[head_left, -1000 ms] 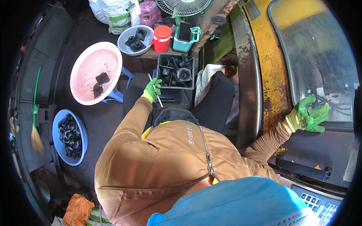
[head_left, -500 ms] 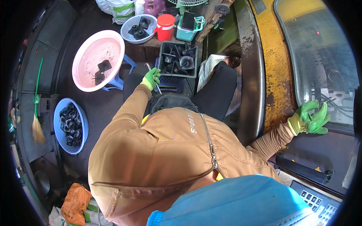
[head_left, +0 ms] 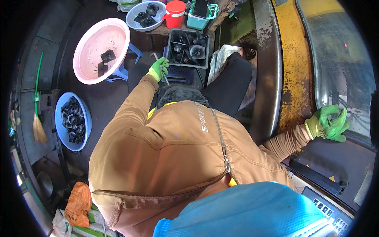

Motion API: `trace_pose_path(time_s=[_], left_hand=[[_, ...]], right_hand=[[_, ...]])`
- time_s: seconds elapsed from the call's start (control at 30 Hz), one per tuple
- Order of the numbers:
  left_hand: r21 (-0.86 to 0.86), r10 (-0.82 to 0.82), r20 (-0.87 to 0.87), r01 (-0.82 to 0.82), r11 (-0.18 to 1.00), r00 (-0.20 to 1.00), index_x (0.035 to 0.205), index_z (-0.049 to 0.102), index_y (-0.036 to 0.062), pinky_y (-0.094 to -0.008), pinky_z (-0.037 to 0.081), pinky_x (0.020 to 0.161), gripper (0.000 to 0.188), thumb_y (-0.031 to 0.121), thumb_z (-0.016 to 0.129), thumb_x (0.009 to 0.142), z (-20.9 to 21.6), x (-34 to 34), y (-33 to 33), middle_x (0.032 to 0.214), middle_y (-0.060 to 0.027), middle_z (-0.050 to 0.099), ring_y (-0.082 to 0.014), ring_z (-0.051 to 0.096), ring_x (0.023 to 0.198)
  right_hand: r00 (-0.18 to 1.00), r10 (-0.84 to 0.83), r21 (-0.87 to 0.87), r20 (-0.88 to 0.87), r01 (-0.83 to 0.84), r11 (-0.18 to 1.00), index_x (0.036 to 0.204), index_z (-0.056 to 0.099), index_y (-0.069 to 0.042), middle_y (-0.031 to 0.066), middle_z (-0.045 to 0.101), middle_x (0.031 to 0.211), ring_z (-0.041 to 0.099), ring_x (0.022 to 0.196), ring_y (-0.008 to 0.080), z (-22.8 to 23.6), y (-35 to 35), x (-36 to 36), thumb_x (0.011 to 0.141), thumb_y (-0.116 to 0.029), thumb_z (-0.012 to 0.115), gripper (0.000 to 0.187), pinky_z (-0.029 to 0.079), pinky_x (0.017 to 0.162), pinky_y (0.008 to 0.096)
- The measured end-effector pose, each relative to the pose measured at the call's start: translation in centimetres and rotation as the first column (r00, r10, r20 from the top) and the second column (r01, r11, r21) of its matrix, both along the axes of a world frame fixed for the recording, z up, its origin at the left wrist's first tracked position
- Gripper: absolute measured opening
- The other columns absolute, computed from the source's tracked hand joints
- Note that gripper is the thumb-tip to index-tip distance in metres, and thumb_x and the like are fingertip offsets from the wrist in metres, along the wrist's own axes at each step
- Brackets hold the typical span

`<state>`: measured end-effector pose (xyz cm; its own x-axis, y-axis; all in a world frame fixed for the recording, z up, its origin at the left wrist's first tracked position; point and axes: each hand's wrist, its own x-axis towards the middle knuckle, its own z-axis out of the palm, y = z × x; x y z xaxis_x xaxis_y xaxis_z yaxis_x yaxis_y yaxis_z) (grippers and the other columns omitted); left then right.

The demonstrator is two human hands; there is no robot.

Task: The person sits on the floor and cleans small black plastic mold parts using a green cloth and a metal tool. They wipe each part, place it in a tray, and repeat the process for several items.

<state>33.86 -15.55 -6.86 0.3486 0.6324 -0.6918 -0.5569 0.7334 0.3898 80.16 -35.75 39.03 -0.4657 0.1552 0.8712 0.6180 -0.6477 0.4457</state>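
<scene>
My left hand point(head_left: 159, 69), in a green glove, is closed around a thin metal rod point(head_left: 166, 80) with a hooked top end. It is above my lap, just left of a dark crate point(head_left: 182, 65) that holds several black moulded parts point(head_left: 197, 51). Far to the right, my gloved right hand point(head_left: 327, 123) has its fingers apart and slightly bent, with nothing visible in them. That hand is by the lower edge of a machine's windowed door point(head_left: 343, 71); whether it touches the door I cannot tell.
A pink basin point(head_left: 89, 43) with a few black parts stands on a blue stool point(head_left: 136, 52). Below it is a blue tub point(head_left: 87, 122) full of such parts. A red jug point(head_left: 175, 15) and teal basket point(head_left: 197, 22) stand at the back. A control panel point(head_left: 329, 209) is lower right.
The view has shifted, so the basins and crate appear higher. My left hand still holds the rod; my right hand stays by the door, its fingers slightly more bent.
</scene>
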Motion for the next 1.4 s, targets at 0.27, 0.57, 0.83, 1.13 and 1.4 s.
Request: trace_pose_path(time_s=[0.27, 0.57, 0.83, 1.13, 1.4], left_hand=[[0.007, -0.021, -0.05, 0.022, 1.0, 0.998, 0.091, 0.062, 0.0108, -0.0281, 0.038, 0.047, 0.026, 0.036, 0.058, 0.09, 0.1, 0.1, 0.0, 0.063, 0.003, 0.057, -0.011, 0.044, 0.044], [-0.007, -0.031, -0.042, 0.031, 1.0, 0.999, 0.091, 0.062, 0.0101, -0.0282, 0.039, 0.046, 0.026, 0.036, 0.058, 0.091, 0.3, 0.0, 0.0, 0.063, 0.0018, 0.058, -0.0114, 0.046, 0.043], [-0.013, -0.025, -0.038, 0.024, 1.0, 0.999, 0.091, 0.061, 0.009, -0.0275, 0.038, 0.046, 0.026, 0.035, 0.059, 0.091, 0.5, 0.2, -0.2, 0.062, 0.0019, 0.056, -0.011, 0.045, 0.044], [-0.005, -0.023, -0.056, 0.023, 1.0, 0.998, 0.093, 0.061, 0.0079, -0.0268, 0.037, 0.045, 0.028, 0.036, 0.059, 0.09, 0.7, 0.2, -0.2, 0.062, 0.0019, 0.055, -0.0116, 0.044, 0.044], [-0.027, -0.01, -0.086, 0.008, 1.0, 0.996, 0.089, 0.063, 0.0092, -0.0257, 0.037, 0.044, 0.027, 0.036, 0.058, 0.091, 0.9, 0.3, -0.3, 0.061, 0.0025, 0.056, -0.0109, 0.043, 0.043]], right_hand=[[0.998, -0.013, 0.006, -0.068, 0.013, 1.0, 0.088, 0.066, -0.012, -0.0058, 0.067, 0.078, 0.064, 0.076, 0.0208, -0.4, 0.0, 0.2, 0.071, -0.004, 0.062, 0.019, 0.037, 0.08, 0.0537], [0.997, 0.025, 0.033, -0.078, -0.023, 0.999, 0.089, 0.069, -0.013, -0.0051, 0.07, 0.086, 0.066, 0.09, 0.0274, -0.8, -0.1, 1.1, 0.073, -0.009, 0.063, 0.017, 0.028, 0.097, 0.0649], [0.977, 0.014, 0.037, -0.212, -0.006, 0.999, 0.089, 0.069, -0.013, -0.0054, 0.07, 0.085, 0.065, 0.094, 0.0283, -1.0, -0.2, 0.9, 0.074, -0.011, 0.064, 0.016, 0.028, 0.099, 0.0632], [0.995, 0.028, 0.013, -0.097, -0.027, 1.0, 0.089, 0.067, -0.012, -0.0052, 0.069, 0.083, 0.065, 0.092, 0.0267, -0.8, -0.1, 0.8, 0.073, -0.008, 0.065, 0.016, 0.033, 0.095, 0.0604], [0.982, 0.039, 0.001, -0.187, -0.04, 0.999, 0.089, 0.068, -0.011, -0.0049, 0.068, 0.079, 0.065, 0.087, 0.0235, -0.7, -0.1, 0.0, 0.072, -0.007, 0.065, 0.018, 0.031, 0.096, 0.0598]])
